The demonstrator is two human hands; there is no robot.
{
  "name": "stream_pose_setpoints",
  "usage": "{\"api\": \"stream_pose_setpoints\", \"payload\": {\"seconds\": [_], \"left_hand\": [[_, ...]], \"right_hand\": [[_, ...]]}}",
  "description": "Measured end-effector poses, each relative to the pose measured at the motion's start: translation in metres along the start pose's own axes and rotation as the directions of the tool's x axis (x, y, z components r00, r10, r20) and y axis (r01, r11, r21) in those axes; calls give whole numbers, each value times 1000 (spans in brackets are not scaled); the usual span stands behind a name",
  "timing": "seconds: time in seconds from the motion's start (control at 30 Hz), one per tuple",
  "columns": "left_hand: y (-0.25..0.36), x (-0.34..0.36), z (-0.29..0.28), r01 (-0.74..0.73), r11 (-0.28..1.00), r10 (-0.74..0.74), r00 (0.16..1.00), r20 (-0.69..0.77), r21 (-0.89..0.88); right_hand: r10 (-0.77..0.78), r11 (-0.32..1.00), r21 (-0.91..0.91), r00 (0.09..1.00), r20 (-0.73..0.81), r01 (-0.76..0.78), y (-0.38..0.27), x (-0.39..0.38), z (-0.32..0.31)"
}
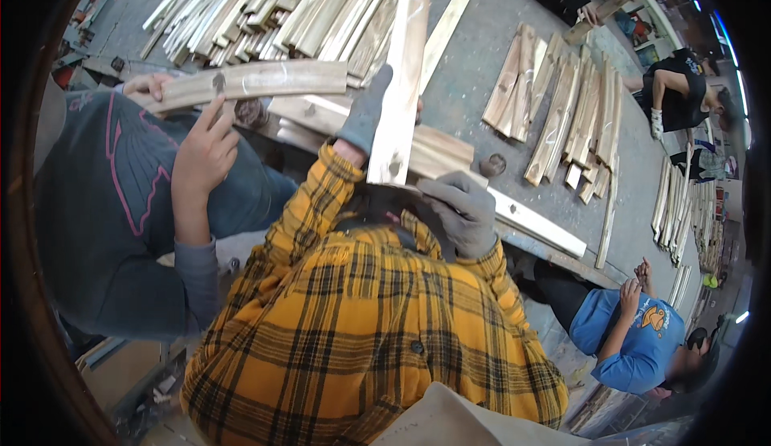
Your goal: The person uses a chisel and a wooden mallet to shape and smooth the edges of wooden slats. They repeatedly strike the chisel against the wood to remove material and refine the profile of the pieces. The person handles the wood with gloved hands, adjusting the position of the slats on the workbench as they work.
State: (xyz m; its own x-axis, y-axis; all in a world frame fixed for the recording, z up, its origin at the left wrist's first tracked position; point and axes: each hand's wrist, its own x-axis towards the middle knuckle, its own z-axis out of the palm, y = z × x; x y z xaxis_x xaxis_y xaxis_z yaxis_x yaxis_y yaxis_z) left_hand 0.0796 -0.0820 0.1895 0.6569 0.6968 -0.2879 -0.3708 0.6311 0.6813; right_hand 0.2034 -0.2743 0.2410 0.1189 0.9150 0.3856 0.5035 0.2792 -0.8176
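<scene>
Head-worn fisheye view, facing down over the plaid shirt (353, 309), wooden board (404, 84) near, worktable (464, 68) farther off

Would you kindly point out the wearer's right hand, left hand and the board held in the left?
Right hand (466, 213): head view, on its gloved back.
Left hand (365, 117): head view, on its gloved thumb side.
Board (406, 76): head view, on its broad face.

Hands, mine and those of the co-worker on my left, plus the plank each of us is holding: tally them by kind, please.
Gloved hands: 2, your left hand and right hand
Bare hands: 2, the co-worker's near hand and far hand
Held planks: 2, your plank and the co-worker's plank
Total: 6
</scene>
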Motion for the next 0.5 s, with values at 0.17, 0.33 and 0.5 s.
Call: {"api": "stream_pose_setpoints", "payload": {"seconds": [0.17, 0.33, 0.5], "left_hand": [[-19, -2, -2, 42, 993, -38, 998, -41, 111], [-61, 6, 24, -145, 710, 186, 982, 15, 689], [-65, 3, 66, -9, 220, 189, 981, -33, 976]], "right_hand": [[603, 787, 317, 768, -214, -529, 49, 28, 0], [701, 676, 467, 693, -169, -570, 118, 89, 1], [724, 616, 596, 668, -170, -516, 136, 93, 2]]}}
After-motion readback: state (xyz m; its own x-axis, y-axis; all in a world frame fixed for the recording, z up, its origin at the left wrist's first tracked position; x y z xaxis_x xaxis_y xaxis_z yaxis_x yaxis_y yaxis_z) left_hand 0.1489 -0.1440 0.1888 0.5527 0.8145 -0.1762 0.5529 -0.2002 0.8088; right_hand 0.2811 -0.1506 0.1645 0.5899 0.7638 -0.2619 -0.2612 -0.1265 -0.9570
